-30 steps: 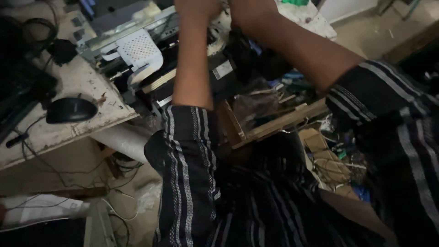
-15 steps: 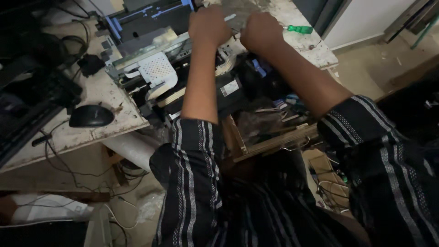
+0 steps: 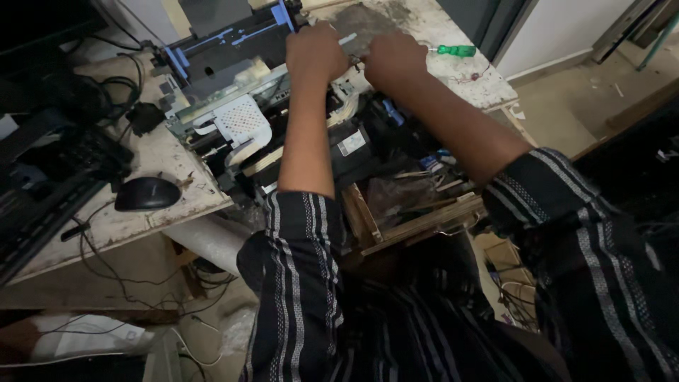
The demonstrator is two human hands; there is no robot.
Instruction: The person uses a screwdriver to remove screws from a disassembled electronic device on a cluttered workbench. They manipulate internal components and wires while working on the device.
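Printer: opened-up printer (image 3: pixel 283 134), its cover off, sits tilted on the worn white table (image 3: pixel 163 191), with its front hanging over the table edge above an open wooden drawer (image 3: pixel 417 219).
Left hand: left hand (image 3: pixel 316 51) is clenched around a pale strip or bar (image 3: pixel 348 40) at the top of the printer's frame; the fingers wrap it firmly.
Right hand: right hand (image 3: pixel 391 60) is closed just beside the left on the same upper part; what exactly its fingers pinch is hidden under the knuckles.
Handling: printer looks bulky and fairly heavy, stiff in its metal frame but fragile in its exposed parts; the white perforated plastic piece (image 3: pixel 244 120), the blue clips (image 3: pixel 281 14) and the thin ribbon-like bits would likely bend or snap under load.
Where to hold: metal frame rails and the solid black body seem the safest grip; loose plastic flaps and cables are best left alone.
Risk: with the front overhanging the edge, a hard pull could tip the printer toward the drawer.
Nearby: green-handled screwdriver (image 3: pixel 453 50) lies on the table just beyond the right hand; a black mouse (image 3: pixel 147 193) rests to the left, well apart from the hands, beside a tangle of dark cables (image 3: pixel 92 99).
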